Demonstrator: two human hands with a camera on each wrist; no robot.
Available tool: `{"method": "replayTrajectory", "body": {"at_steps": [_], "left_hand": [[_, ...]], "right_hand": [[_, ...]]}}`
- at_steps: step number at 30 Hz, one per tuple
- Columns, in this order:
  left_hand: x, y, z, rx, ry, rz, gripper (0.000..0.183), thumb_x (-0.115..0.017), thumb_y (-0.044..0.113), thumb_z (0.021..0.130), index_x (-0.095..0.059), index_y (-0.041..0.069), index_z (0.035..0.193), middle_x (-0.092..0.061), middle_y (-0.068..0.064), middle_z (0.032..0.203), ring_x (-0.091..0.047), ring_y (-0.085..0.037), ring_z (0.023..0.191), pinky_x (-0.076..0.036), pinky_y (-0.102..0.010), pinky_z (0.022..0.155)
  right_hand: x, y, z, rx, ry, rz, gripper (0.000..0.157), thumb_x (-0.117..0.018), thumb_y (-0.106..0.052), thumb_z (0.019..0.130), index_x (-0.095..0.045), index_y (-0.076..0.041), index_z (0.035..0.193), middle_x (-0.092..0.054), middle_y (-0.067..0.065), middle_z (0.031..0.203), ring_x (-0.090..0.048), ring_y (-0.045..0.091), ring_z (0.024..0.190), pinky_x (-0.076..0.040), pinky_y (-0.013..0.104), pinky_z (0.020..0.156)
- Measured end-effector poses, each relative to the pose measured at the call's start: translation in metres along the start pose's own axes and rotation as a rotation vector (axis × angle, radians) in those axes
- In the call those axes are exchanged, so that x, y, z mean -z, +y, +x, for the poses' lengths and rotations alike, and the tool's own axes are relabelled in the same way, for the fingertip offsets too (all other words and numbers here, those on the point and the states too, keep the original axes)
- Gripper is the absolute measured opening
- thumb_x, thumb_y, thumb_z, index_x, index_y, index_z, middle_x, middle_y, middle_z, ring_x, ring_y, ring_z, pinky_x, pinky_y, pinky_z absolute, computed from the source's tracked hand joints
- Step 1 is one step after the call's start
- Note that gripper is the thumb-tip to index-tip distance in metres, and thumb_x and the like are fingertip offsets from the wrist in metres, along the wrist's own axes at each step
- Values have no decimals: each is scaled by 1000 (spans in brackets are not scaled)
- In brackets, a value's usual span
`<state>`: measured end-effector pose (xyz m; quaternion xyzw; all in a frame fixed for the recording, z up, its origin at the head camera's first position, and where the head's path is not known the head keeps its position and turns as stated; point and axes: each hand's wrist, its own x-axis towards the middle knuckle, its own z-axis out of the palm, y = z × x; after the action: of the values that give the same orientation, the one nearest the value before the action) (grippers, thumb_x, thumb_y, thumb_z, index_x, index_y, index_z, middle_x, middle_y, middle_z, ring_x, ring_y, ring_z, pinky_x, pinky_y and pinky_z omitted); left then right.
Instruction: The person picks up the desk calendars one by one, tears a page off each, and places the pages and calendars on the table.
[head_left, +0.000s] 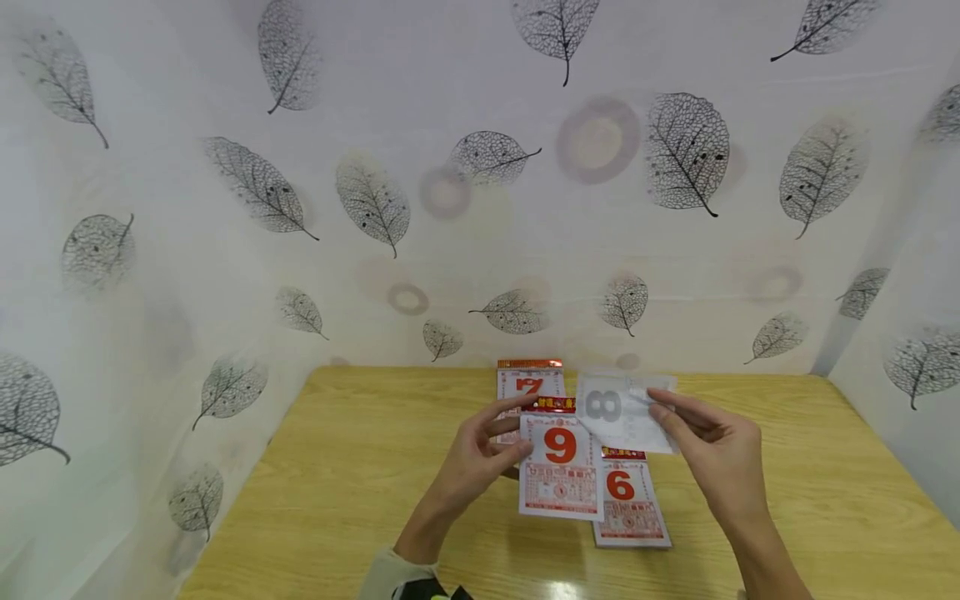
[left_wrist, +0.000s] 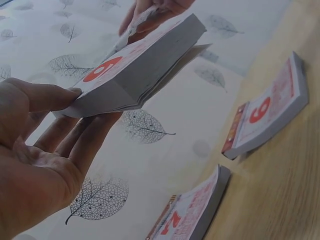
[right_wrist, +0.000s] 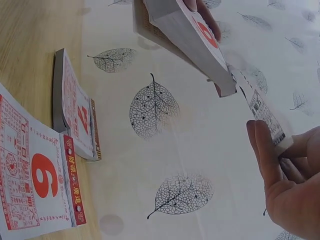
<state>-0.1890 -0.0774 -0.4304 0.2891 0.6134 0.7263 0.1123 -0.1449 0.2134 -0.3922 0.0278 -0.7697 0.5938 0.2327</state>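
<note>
Within grip of the left hand (head_left: 474, 454) sits the 9 calendar (head_left: 561, 467).

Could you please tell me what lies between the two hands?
In the head view, the calendar pad showing 9 and a sheet marked 8 lie between them.

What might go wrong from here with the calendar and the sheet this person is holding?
1. The thin sheet, pinched at one edge by the right hand, might crease or tear.
2. The left hand grips the thick calendar showing 9 along one side, off the table, so it could tilt or slip.
3. If dropped, it may knock the calendar showing 6 or the calendar showing 7 below.
</note>
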Motion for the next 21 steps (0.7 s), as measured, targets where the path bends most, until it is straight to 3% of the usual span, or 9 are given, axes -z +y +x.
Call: {"method": "replayTrajectory", "body": {"at_steps": [21], "left_hand": [[-5, 1, 0, 28, -8, 13, 56, -61, -1, 100, -47, 10, 152, -61, -26, 136, -71, -42, 106, -63, -47, 75]], "right_hand": [[8, 3, 4, -79, 49, 72, 24, -76, 3, 90, -73, 10, 113, -79, -5, 100, -74, 4, 92, -57, 15, 79]]}}
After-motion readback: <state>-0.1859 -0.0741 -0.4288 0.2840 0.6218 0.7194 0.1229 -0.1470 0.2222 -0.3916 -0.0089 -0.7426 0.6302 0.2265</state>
